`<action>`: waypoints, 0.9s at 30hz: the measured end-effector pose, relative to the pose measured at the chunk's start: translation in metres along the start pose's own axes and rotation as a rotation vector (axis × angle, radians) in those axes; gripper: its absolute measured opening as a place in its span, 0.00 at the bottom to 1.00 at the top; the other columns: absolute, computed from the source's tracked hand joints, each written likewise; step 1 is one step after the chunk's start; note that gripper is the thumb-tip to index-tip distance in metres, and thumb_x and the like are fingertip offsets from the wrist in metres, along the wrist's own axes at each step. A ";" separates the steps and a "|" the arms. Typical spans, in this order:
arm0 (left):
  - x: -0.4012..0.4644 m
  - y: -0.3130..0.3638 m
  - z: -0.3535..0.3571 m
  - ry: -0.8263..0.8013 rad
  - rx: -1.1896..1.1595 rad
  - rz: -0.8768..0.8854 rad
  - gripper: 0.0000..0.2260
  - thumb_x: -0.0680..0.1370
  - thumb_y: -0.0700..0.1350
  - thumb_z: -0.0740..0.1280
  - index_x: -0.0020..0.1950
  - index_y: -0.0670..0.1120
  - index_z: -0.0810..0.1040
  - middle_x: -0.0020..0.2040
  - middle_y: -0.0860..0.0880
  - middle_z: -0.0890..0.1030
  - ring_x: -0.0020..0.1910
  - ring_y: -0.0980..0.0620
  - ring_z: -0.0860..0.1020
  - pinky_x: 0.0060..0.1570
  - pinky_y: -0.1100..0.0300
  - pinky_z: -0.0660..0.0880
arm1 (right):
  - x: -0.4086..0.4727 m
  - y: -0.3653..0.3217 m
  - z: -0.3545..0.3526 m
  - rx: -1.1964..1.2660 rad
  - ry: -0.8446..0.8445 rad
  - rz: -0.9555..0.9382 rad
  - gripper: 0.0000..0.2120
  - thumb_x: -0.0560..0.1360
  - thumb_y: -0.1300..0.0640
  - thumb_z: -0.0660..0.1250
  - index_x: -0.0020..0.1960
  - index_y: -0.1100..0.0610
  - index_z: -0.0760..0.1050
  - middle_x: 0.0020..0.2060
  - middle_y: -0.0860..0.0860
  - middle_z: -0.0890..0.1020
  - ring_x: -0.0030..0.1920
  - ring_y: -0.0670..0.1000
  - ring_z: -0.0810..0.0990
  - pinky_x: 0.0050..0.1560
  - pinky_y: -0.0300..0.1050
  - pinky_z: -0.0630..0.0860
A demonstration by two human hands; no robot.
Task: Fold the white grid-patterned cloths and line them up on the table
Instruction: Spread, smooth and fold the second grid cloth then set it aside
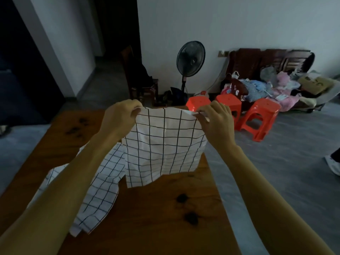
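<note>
A white grid-patterned cloth (163, 144) hangs in the air over the brown wooden table (165, 214). My left hand (119, 115) pinches its top left corner and my right hand (216, 120) pinches its top right corner. Its lower edge reaches down to the tabletop. More white grid cloth (97, 197) lies rumpled on the table below my left forearm, which hides part of it.
Three orange plastic stools (257, 115) stand on the grey floor past the table's far right corner. A black standing fan (190, 59) and a cluttered wooden bench (276, 78) are by the wall. A shoe (333, 162) shows at the right edge.
</note>
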State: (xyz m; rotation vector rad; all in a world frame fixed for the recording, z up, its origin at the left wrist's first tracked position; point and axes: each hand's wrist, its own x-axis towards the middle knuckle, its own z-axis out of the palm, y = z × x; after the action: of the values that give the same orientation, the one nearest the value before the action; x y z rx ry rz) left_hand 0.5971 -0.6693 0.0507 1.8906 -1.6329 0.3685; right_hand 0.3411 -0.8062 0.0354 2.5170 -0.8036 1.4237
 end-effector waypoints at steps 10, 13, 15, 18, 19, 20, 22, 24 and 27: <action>-0.121 0.018 0.014 -0.163 0.037 -0.061 0.07 0.76 0.38 0.69 0.53 0.43 0.82 0.46 0.47 0.82 0.42 0.50 0.78 0.39 0.63 0.68 | -0.116 -0.011 0.001 0.128 -0.107 0.024 0.04 0.73 0.58 0.70 0.43 0.59 0.80 0.41 0.53 0.80 0.43 0.52 0.75 0.48 0.41 0.64; -0.152 0.024 0.019 -0.234 0.039 -0.118 0.09 0.74 0.35 0.68 0.53 0.42 0.82 0.47 0.46 0.82 0.45 0.46 0.79 0.40 0.57 0.71 | -0.148 -0.012 0.004 0.163 -0.192 0.051 0.07 0.74 0.56 0.68 0.43 0.59 0.80 0.40 0.53 0.82 0.42 0.54 0.77 0.47 0.45 0.67; -0.168 0.029 0.022 -0.269 0.035 -0.162 0.10 0.73 0.34 0.68 0.53 0.41 0.82 0.48 0.45 0.81 0.46 0.44 0.78 0.40 0.55 0.72 | -0.165 -0.013 0.004 0.181 -0.259 0.078 0.07 0.74 0.55 0.67 0.44 0.58 0.80 0.40 0.53 0.83 0.43 0.55 0.80 0.48 0.46 0.69; -0.192 0.034 0.029 -0.344 0.056 -0.248 0.10 0.75 0.37 0.67 0.55 0.43 0.81 0.50 0.46 0.80 0.48 0.47 0.77 0.42 0.59 0.69 | -0.190 -0.017 0.000 0.208 -0.389 0.122 0.03 0.73 0.58 0.71 0.45 0.58 0.81 0.42 0.53 0.84 0.45 0.56 0.81 0.50 0.50 0.72; -0.200 0.035 0.031 -0.375 0.054 -0.275 0.09 0.75 0.38 0.67 0.55 0.43 0.81 0.51 0.47 0.80 0.49 0.48 0.77 0.43 0.60 0.68 | -0.196 -0.018 0.000 0.211 -0.423 0.131 0.03 0.73 0.59 0.72 0.46 0.58 0.81 0.42 0.53 0.84 0.46 0.56 0.81 0.50 0.51 0.73; -0.208 0.037 0.033 -0.407 0.052 -0.299 0.08 0.75 0.39 0.67 0.54 0.44 0.81 0.51 0.48 0.79 0.49 0.48 0.77 0.43 0.59 0.68 | -0.202 -0.020 -0.001 0.212 -0.445 0.138 0.03 0.73 0.60 0.73 0.46 0.58 0.81 0.42 0.53 0.84 0.46 0.56 0.81 0.49 0.50 0.73; -0.220 0.043 0.034 -0.461 0.065 -0.335 0.07 0.76 0.42 0.67 0.53 0.46 0.80 0.53 0.50 0.78 0.52 0.48 0.76 0.45 0.56 0.71 | -0.210 -0.024 -0.002 0.218 -0.462 0.151 0.03 0.73 0.58 0.72 0.45 0.58 0.81 0.41 0.52 0.84 0.45 0.56 0.81 0.49 0.47 0.72; -0.234 0.047 0.035 -0.527 0.084 -0.350 0.07 0.77 0.44 0.66 0.54 0.48 0.79 0.54 0.51 0.77 0.52 0.51 0.74 0.46 0.58 0.69 | -0.222 -0.031 -0.004 0.226 -0.477 0.156 0.05 0.73 0.56 0.70 0.44 0.58 0.81 0.40 0.52 0.84 0.44 0.56 0.81 0.49 0.44 0.70; -0.259 0.053 0.040 -0.615 0.081 -0.344 0.06 0.78 0.46 0.65 0.52 0.48 0.79 0.50 0.51 0.78 0.47 0.53 0.74 0.45 0.60 0.68 | -0.249 -0.036 -0.015 0.227 -0.541 0.161 0.09 0.74 0.52 0.67 0.44 0.58 0.80 0.40 0.52 0.84 0.44 0.55 0.81 0.49 0.43 0.69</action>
State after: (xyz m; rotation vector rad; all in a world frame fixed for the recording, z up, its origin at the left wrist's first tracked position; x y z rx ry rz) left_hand 0.4871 -0.4906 -0.1144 2.4520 -1.6126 -0.3300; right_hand 0.2461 -0.6751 -0.1583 3.1371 -0.9887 0.9102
